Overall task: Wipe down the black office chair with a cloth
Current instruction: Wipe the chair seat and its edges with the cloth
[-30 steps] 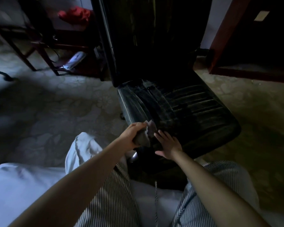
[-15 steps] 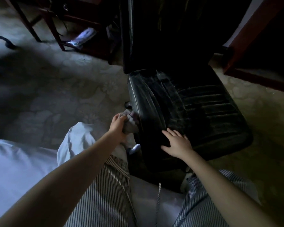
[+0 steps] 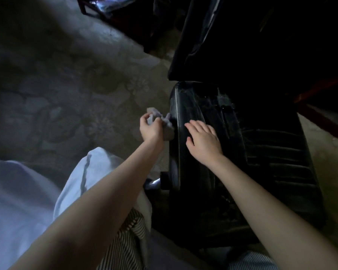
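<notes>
The patterned floor (image 3: 66, 94) spreads dimly to the left of the black office chair (image 3: 271, 152), which fills the right half of the view. The chair's backrest (image 3: 242, 36) rises dark behind its ribbed seat (image 3: 277, 166). A pale white fabric (image 3: 27, 191) lies bunched left of the seat, beside striped trousers (image 3: 125, 242).

Both bare forearms reach forward from the lower edge toward the seat's left side. The right arm comes in over the seat's near corner. The right hand (image 3: 203, 141) lies palm down on the seat's left bolster, fingers straight and slightly spread, holding nothing. The left arm runs alongside the seat, just outside its left edge, with the wrist straight. The left hand (image 3: 151, 129) has its fingers curled round a crumpled grey cloth (image 3: 168, 129), pressing the wad against the seat's outer left side. A small shiny metal part (image 3: 154, 184) shows below that edge.
</notes>
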Available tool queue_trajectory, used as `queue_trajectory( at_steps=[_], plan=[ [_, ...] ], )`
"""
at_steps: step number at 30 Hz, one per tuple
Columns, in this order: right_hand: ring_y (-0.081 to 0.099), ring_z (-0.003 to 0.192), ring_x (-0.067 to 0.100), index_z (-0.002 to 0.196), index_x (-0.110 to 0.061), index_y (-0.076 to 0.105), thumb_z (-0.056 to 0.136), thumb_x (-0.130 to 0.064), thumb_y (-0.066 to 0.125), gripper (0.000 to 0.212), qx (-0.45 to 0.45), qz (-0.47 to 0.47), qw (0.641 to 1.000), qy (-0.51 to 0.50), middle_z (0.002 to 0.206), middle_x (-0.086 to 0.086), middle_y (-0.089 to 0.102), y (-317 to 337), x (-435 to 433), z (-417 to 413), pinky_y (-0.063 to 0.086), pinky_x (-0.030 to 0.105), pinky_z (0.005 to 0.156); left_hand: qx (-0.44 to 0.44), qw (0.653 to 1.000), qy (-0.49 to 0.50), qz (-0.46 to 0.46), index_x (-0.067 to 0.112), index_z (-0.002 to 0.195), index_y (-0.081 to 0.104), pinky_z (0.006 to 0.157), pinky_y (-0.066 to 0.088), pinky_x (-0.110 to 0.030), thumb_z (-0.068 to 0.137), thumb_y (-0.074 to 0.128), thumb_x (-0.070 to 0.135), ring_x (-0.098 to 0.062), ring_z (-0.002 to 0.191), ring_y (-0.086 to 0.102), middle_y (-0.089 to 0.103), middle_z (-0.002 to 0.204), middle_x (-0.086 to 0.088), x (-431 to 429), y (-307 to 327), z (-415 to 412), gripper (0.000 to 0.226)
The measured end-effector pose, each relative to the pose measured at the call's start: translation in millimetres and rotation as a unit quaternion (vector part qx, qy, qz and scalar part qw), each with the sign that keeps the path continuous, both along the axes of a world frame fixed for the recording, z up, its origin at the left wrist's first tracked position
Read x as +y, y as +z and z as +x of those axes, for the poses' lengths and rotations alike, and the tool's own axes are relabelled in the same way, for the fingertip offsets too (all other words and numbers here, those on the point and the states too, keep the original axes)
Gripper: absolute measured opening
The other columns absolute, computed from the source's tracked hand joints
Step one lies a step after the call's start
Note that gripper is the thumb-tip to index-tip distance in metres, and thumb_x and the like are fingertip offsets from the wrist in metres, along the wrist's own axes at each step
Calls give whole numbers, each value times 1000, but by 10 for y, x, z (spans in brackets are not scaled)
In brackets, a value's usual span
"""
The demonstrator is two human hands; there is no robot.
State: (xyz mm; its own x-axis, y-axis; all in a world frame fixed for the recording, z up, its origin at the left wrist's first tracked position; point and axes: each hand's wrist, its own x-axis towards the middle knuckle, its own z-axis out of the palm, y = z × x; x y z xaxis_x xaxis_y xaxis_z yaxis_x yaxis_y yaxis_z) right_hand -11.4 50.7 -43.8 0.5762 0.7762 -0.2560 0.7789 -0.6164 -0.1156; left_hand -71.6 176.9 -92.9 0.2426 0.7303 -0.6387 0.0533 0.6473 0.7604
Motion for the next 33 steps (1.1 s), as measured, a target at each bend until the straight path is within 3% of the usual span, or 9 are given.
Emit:
queue_trajectory(
  at_steps=[4, 9, 14, 16, 19, 21, 24, 28, 33],
  plan=[
    [9, 145, 13, 149, -18, 24, 99, -26, 37, 52, -8, 12, 1000, -10, 157, -2, 17, -183, 169, 242, 2, 32, 117, 59, 992, -13, 107, 28, 135, 32, 80, 42, -24, 83, 56, 5, -15, 91, 54, 49, 108, 3, 183, -79, 225, 61],
    [12, 144, 14, 148, -14, 26, 97, -29, 29, 53, -20, 68, 997, 33, 156, 1, 21, -418, 245, 401, -1, 29, 116, 87, 986, 25, 141, 20, 92, 49, 69, 49, -28, 72, 62, 6, -16, 78, 58, 60, 90, 1, 713, -250, 463, 27],
    [36, 136, 21, 137, -9, 47, 89, -23, 32, 52, -34, 200, 979, 12, 143, 6, 45, -616, 161, 405, 17, 34, 114, 18, 972, -129, 195, 24, 75, 49, 61, 48, -25, 73, 69, 7, -9, 69, 55, 58, 74, 7, 753, -374, 748, 27],
    [40, 133, 22, 134, -9, 50, 88, -19, 34, 50, -45, 220, 974, 9, 140, 7, 49, -640, 154, 406, 19, 33, 113, -62, 973, -183, 126, 20, 87, 55, 72, 50, -27, 79, 71, 26, -12, 80, 59, 63, 85, 2, 696, -399, 800, 19],
    [43, 130, 23, 131, -8, 54, 87, -16, 35, 49, -59, 246, 968, 5, 137, 7, 52, -670, 140, 391, 22, 34, 112, -196, 955, -222, -17, 17, 110, 62, 98, 47, -38, 88, 49, 54, -20, 106, 62, 67, 111, -8, 721, -501, 806, 45],
    [45, 129, 24, 129, -7, 55, 86, -15, 36, 48, -64, 259, 964, 8, 135, 7, 54, -688, 143, 391, 25, 36, 111, -189, 956, -224, -2, 16, 116, 59, 103, 43, -39, 89, 47, 50, -19, 109, 59, 64, 115, -6, 751, -537, 809, 45],
    [46, 128, 25, 128, -6, 56, 85, -15, 36, 48, -72, 267, 961, 10, 134, 8, 55, -704, 148, 397, 28, 39, 109, -171, 951, -249, 63, 16, 128, 50, 102, 41, -28, 100, 38, 34, -12, 112, 55, 57, 123, 0, 691, -480, 800, 35],
    [49, 126, 26, 126, -6, 58, 83, -14, 37, 48, -86, 274, 958, 5, 132, 9, 57, -716, 183, 409, 32, 40, 107, -156, 951, -246, 103, 14, 129, 52, 98, 44, -23, 102, 35, 23, -11, 110, 58, 61, 120, -2, 571, -400, 759, 32],
    [49, 125, 25, 125, -7, 59, 82, -15, 37, 49, -96, 266, 959, -2, 132, 8, 57, -717, 218, 423, 29, 39, 106, -161, 943, -250, 147, 33, 105, 56, 90, 45, -19, 102, 33, 14, 3, 97, 61, 66, 99, 14, 365, -363, 609, 30]
  ],
)
